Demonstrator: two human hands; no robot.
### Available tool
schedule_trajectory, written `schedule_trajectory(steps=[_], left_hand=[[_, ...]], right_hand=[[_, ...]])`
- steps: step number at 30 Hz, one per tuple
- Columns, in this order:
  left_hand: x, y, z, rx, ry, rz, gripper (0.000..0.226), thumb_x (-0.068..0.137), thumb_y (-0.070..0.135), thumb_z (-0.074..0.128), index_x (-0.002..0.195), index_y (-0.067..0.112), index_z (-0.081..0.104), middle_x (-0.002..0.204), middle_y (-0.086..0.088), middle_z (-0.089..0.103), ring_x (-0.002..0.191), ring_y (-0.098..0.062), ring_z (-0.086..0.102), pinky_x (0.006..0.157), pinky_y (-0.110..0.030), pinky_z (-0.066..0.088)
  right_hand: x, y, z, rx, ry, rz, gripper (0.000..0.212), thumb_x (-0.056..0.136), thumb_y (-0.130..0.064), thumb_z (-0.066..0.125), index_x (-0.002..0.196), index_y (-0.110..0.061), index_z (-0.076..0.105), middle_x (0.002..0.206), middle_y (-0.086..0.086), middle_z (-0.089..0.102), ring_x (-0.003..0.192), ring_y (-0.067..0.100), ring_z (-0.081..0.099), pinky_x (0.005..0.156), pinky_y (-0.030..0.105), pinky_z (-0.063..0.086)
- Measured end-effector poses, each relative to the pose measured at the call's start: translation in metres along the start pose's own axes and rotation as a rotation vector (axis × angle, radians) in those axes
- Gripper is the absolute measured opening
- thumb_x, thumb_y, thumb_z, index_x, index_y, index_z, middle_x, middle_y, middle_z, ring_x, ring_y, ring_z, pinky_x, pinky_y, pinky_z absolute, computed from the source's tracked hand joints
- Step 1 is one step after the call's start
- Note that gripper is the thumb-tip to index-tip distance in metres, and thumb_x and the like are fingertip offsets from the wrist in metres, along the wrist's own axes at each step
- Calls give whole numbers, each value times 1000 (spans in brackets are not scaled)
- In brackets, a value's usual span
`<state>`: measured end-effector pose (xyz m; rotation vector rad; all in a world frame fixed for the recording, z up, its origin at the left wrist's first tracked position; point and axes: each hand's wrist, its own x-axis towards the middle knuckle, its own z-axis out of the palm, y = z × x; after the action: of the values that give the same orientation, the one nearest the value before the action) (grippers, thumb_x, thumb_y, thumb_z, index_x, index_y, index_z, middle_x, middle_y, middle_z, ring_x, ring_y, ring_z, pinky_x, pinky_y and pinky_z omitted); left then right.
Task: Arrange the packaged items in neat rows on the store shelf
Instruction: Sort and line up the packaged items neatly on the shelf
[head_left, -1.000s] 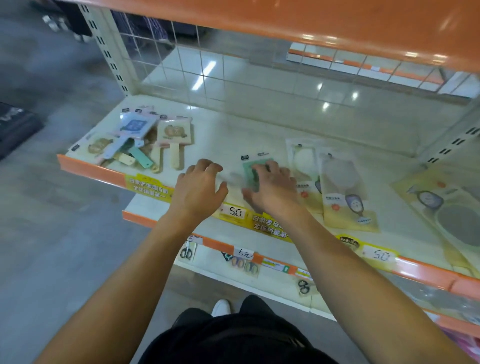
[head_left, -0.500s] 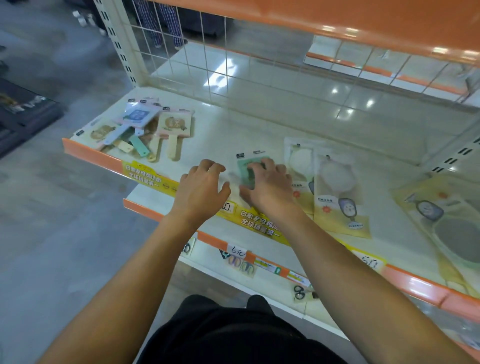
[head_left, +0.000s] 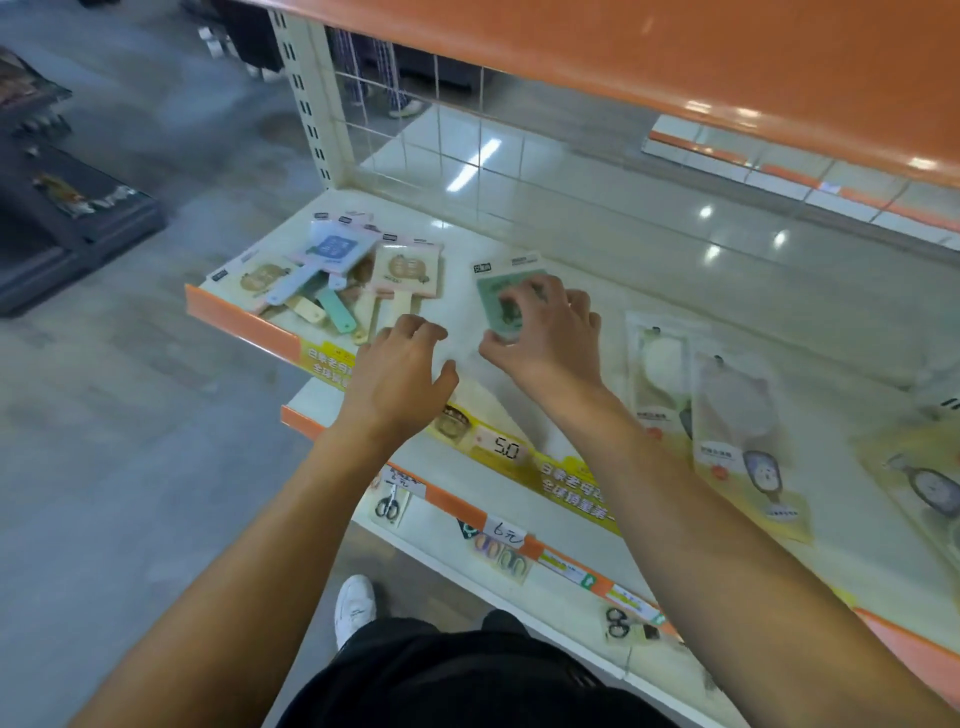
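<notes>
A green packaged hand mirror (head_left: 501, 291) lies flat on the cream shelf (head_left: 571, 291), and my right hand (head_left: 545, 332) lies over its lower half with fingers curled on it. My left hand (head_left: 402, 369) hovers just left of it at the shelf's front, fingers loosely bent and holding nothing. A loose pile of packaged mirrors (head_left: 322, 275) in blue, beige and pink sits at the shelf's left end. Two clear-and-yellow packs (head_left: 737, 415) lie in a row to the right of my right hand.
An orange upper shelf (head_left: 675, 62) overhangs the work area. More yellow packs (head_left: 919, 483) lie at the far right. The orange front rail carries price tags (head_left: 504, 447). A lower shelf (head_left: 519, 551) holds scissors packs. A wire grid (head_left: 457, 156) backs the shelf.
My right hand has pushed the green pack a little deeper onto the shelf and toward the left pile. My left hand stays beside it. The camera has shifted right and closer.
</notes>
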<state>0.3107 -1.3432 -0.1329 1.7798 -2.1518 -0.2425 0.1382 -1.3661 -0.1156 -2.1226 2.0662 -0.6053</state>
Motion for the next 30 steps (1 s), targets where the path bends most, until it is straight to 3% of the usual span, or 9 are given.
schedule_trajectory(steps=[17,26,30], left_hand=[[58,-196,-66,8,33,-54,37,87,31,55,120,15,59,125,-6,57,104,-32,59,80,-44,49],[76,-238,-69,-18,9,-52,35,85,34,59,114,16,60,122,-5,57,106,-33,57,83,-46,50],[75,-233,-64,-20,-21,-44,34,88,34,57,118,17,58,126,-4,55,110,-32,54,84,-40,44]], right_hand=[[99,-176,89,31,-60,-4,49,77,-52,63,119,-27,59,131,-4,46,116,31,40,97,41,36],[111,-188,120,17,-40,134,46,82,-52,62,120,-26,60,129,-3,49,117,31,42,98,42,36],[102,-173,130,10,-31,200,49,85,-54,59,125,-26,55,130,-1,48,119,32,44,99,40,36]])
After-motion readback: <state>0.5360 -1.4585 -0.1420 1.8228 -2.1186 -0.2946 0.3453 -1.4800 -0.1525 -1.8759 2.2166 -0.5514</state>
